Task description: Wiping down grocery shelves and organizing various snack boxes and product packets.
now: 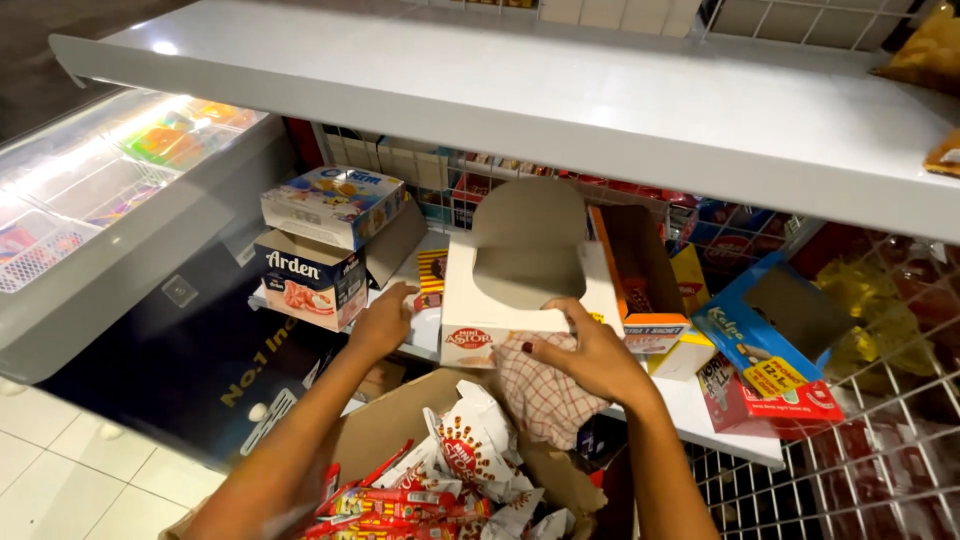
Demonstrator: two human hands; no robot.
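White display box (500, 300) stands open and looks empty at the shelf's (720, 425) front edge — right hand (590, 355) grips its rim with a checked cloth (540, 395), left hand (385, 320) rests flat alongside; snack packets (470, 450) wait in the carton (400, 420) below.

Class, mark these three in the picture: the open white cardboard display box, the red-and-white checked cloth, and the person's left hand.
Open white cardboard display box (505, 290): head view, front wall.
Red-and-white checked cloth (540, 395): head view, middle of fabric.
Left hand (385, 318): head view, back of hand.
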